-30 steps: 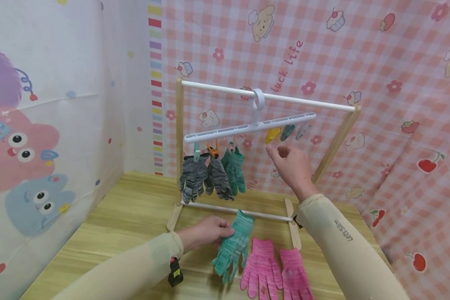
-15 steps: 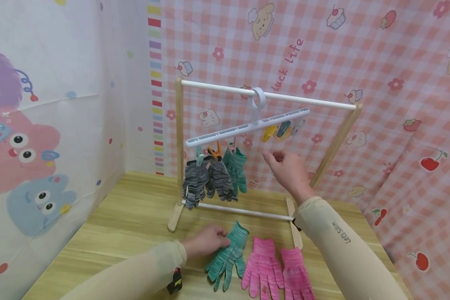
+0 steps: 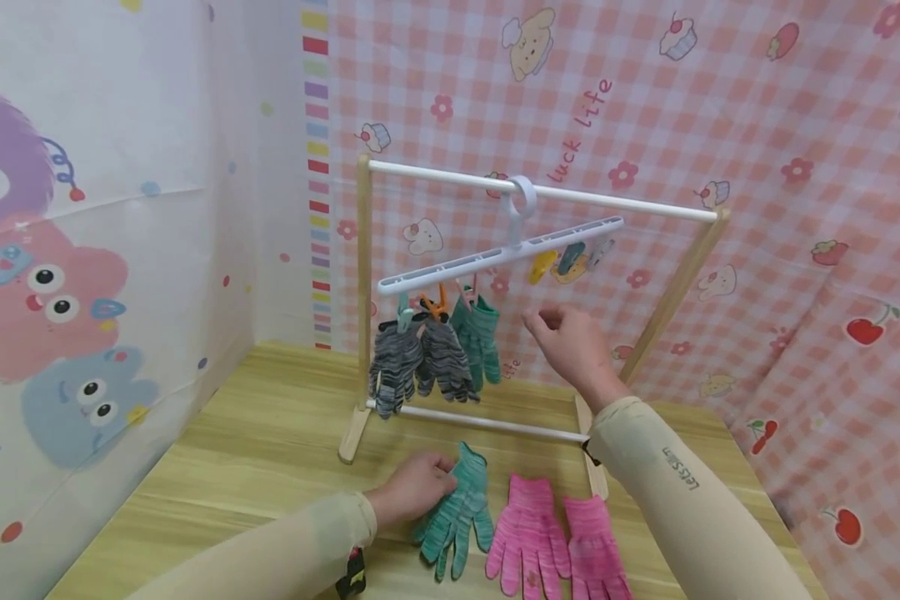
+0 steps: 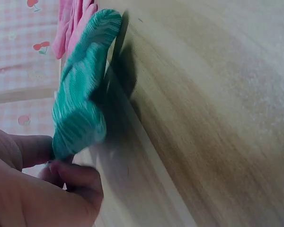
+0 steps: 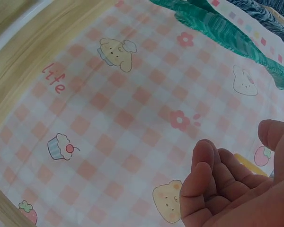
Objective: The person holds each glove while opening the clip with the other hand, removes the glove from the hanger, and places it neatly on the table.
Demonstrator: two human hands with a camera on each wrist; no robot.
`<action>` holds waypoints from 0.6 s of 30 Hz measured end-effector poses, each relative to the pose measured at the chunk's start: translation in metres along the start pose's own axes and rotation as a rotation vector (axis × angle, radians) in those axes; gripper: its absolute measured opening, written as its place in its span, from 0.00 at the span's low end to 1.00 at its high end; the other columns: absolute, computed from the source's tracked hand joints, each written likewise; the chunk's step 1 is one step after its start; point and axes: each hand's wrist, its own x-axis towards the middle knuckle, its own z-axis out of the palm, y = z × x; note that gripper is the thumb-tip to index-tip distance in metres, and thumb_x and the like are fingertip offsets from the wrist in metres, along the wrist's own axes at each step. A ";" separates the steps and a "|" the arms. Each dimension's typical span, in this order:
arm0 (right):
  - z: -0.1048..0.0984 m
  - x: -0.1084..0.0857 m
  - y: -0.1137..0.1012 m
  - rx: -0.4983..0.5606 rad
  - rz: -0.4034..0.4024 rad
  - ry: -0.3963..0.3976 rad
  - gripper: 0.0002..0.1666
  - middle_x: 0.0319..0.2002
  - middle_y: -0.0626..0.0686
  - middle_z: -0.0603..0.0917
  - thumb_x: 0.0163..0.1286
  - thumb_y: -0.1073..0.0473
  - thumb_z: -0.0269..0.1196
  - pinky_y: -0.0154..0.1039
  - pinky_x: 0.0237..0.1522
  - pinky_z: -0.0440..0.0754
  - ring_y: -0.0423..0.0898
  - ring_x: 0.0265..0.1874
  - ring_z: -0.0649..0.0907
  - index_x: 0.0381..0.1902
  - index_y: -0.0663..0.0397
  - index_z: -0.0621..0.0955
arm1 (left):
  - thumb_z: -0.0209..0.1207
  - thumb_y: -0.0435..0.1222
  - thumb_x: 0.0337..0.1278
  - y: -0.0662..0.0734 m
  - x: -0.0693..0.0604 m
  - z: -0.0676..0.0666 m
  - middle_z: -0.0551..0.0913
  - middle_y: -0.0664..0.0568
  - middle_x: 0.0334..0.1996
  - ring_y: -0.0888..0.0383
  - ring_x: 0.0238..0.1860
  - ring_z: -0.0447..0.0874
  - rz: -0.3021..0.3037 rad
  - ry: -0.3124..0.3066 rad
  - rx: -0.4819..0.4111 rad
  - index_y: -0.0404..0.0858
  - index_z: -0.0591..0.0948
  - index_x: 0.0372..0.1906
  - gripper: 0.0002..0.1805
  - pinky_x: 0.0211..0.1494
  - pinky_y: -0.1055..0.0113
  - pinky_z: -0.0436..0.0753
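My left hand (image 3: 414, 486) pinches the edge of a green knit glove (image 3: 461, 521), which is raised off the table in the left wrist view, its cuff between thumb and fingers. Below the hanger's right half, my right hand (image 3: 573, 346) holds nothing. Its fingers (image 5: 203, 175) are loosely bent, with the thumb apart from them. The white hanger (image 3: 450, 268) hangs tilted, left end low. Grey gloves (image 3: 396, 358) and another green glove (image 3: 480, 337) are clipped on its left side. A yellow clip (image 3: 543, 265), a teal clip (image 3: 571, 257) and a pale clip (image 3: 600, 254) sit on its right side.
Two pink gloves (image 3: 528, 533) lie on the wooden table (image 3: 232, 467), right of the held glove. A stand with wooden posts (image 3: 363, 275) and a white top rod (image 3: 442, 175) carries the hanger. Patterned cloth hangs behind and at the left.
My left hand has lowered the green glove toward the table and shifted it slightly left. My right hand has drawn slightly down from the yellow clip. The hanger has swung a little.
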 end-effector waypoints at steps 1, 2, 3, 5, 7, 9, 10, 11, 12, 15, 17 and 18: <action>0.000 0.000 0.000 -0.006 0.001 -0.004 0.38 0.64 0.62 0.87 0.82 0.32 0.55 0.61 0.63 0.84 0.61 0.61 0.86 0.67 0.59 0.82 | 0.63 0.32 0.68 0.000 0.000 0.000 0.91 0.40 0.50 0.46 0.54 0.89 -0.002 0.009 0.009 0.26 0.84 0.55 0.16 0.59 0.49 0.87; 0.001 0.000 0.001 -0.009 0.002 -0.007 0.38 0.64 0.62 0.87 0.82 0.32 0.55 0.61 0.62 0.84 0.61 0.61 0.86 0.67 0.58 0.82 | 0.63 0.32 0.68 0.000 0.000 0.001 0.91 0.40 0.50 0.47 0.54 0.89 0.001 0.015 0.016 0.27 0.85 0.55 0.16 0.58 0.50 0.87; 0.001 0.000 0.001 -0.012 0.003 -0.011 0.39 0.64 0.62 0.87 0.82 0.32 0.54 0.61 0.62 0.84 0.60 0.61 0.86 0.67 0.58 0.82 | 0.63 0.32 0.67 0.000 0.000 0.001 0.91 0.41 0.49 0.49 0.52 0.89 0.004 0.018 0.017 0.27 0.85 0.55 0.17 0.57 0.51 0.87; 0.001 0.000 0.001 -0.018 0.004 -0.018 0.39 0.64 0.61 0.87 0.82 0.31 0.54 0.60 0.62 0.84 0.60 0.61 0.86 0.67 0.57 0.82 | 0.65 0.31 0.65 -0.001 0.000 0.003 0.92 0.41 0.48 0.49 0.46 0.90 0.016 0.014 0.022 0.26 0.85 0.57 0.18 0.52 0.54 0.88; 0.002 -0.001 0.001 -0.019 0.007 -0.027 0.40 0.64 0.61 0.87 0.81 0.30 0.53 0.60 0.62 0.84 0.60 0.61 0.86 0.68 0.57 0.82 | 0.66 0.30 0.65 -0.001 -0.001 0.005 0.92 0.40 0.48 0.51 0.44 0.90 0.031 0.005 0.035 0.25 0.85 0.59 0.20 0.50 0.56 0.89; 0.002 -0.001 0.000 -0.013 0.015 -0.042 0.40 0.64 0.60 0.86 0.81 0.29 0.53 0.60 0.63 0.84 0.59 0.62 0.86 0.68 0.55 0.82 | 0.68 0.30 0.65 -0.001 -0.001 0.006 0.92 0.39 0.49 0.49 0.45 0.91 0.039 -0.007 0.057 0.25 0.84 0.61 0.22 0.51 0.55 0.90; 0.002 -0.001 0.000 -0.010 0.019 -0.048 0.41 0.65 0.60 0.86 0.81 0.28 0.53 0.60 0.63 0.84 0.59 0.63 0.85 0.69 0.55 0.82 | 0.69 0.31 0.66 -0.002 -0.001 0.007 0.91 0.38 0.51 0.47 0.49 0.92 0.042 -0.011 0.070 0.26 0.84 0.62 0.23 0.54 0.52 0.90; 0.003 -0.001 -0.001 -0.005 0.025 -0.051 0.41 0.65 0.59 0.86 0.81 0.28 0.53 0.60 0.63 0.84 0.59 0.63 0.85 0.69 0.55 0.82 | 0.69 0.32 0.66 -0.002 -0.001 0.007 0.91 0.37 0.53 0.46 0.54 0.91 0.043 -0.016 0.081 0.26 0.83 0.63 0.23 0.59 0.50 0.88; 0.003 -0.002 -0.001 -0.002 0.028 -0.054 0.41 0.65 0.59 0.86 0.81 0.28 0.53 0.60 0.62 0.84 0.59 0.63 0.85 0.69 0.55 0.82 | 0.69 0.32 0.67 -0.002 -0.001 0.007 0.90 0.36 0.55 0.44 0.57 0.90 0.042 -0.020 0.088 0.26 0.83 0.64 0.24 0.63 0.47 0.87; 0.004 -0.002 -0.001 -0.001 0.030 -0.054 0.39 0.65 0.60 0.86 0.81 0.30 0.54 0.60 0.62 0.84 0.59 0.63 0.85 0.69 0.55 0.82 | 0.68 0.35 0.69 -0.003 -0.003 0.006 0.87 0.34 0.61 0.38 0.65 0.85 0.042 -0.025 0.088 0.26 0.80 0.68 0.27 0.70 0.41 0.81; 0.004 -0.003 -0.001 -0.004 0.029 -0.056 0.38 0.64 0.60 0.86 0.82 0.31 0.54 0.60 0.62 0.84 0.59 0.62 0.85 0.69 0.54 0.82 | 0.68 0.36 0.69 -0.004 -0.005 0.005 0.85 0.32 0.64 0.36 0.67 0.83 0.041 -0.023 0.078 0.26 0.78 0.69 0.29 0.72 0.39 0.79; 0.004 -0.003 -0.002 -0.005 0.027 -0.061 0.38 0.64 0.59 0.86 0.82 0.31 0.54 0.60 0.62 0.84 0.59 0.62 0.85 0.69 0.54 0.82 | 0.68 0.37 0.69 -0.005 -0.007 0.004 0.84 0.32 0.64 0.35 0.67 0.83 0.043 -0.020 0.076 0.25 0.78 0.69 0.30 0.72 0.38 0.79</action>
